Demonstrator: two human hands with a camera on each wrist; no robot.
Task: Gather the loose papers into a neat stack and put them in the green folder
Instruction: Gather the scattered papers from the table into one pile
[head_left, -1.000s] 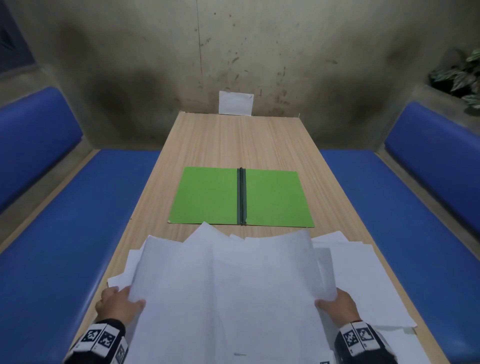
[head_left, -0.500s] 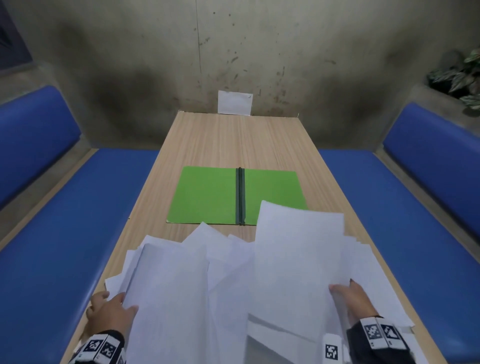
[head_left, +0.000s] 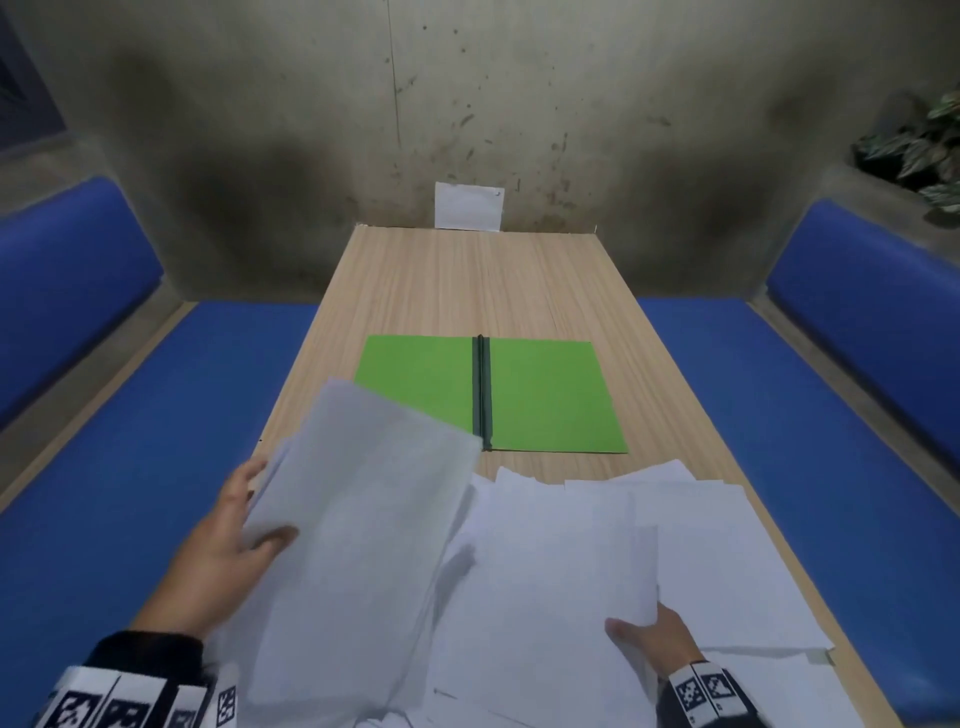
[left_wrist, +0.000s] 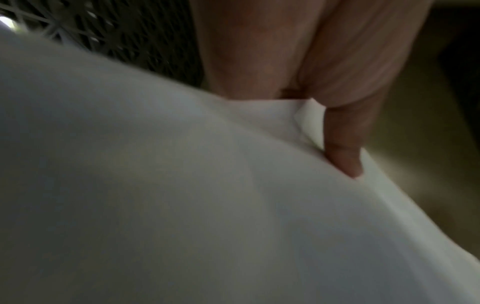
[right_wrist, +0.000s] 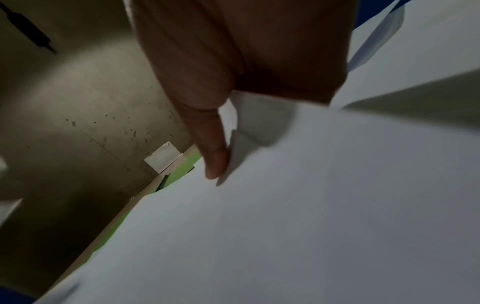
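Head view. The green folder (head_left: 491, 395) lay open and flat on the wooden table (head_left: 467, 280), spine toward the person. On the near side of the folder the loose papers (head_left: 597, 561) were spread in an uneven fan, their far corners just short of its front edge. The left hand (head_left: 218, 551) held a lifted sheaf (head_left: 358, 514) by its left edge, thumb on top and fingers beneath; the sheaf's far corner overlapped the folder's left leaf. The right hand (head_left: 649, 642), nearer the person than the folder and toward its right, pinched the near edge of the sheets lying there.

Left wrist view. The thumb (left_wrist: 342, 144) pressed down on white paper (left_wrist: 182, 205), one corner of which was dog-eared beside it. The fingers under the sheets were hidden.

Right wrist view. The thumb (right_wrist: 213, 156) rested on top of a sheet (right_wrist: 285, 226); the other fingers were out of sight beneath, so the depth of their curl could not be told. A sliver of the folder (right_wrist: 182, 170) showed beyond the paper's far edge.

Technique, as judged. The gathering seemed about half done. Both bundles would best be brought together in front of the folder, stood on edge and tapped square on the table before being laid on one leaf. A light grip would spare the corners; sheets at the right margin risk being left behind.
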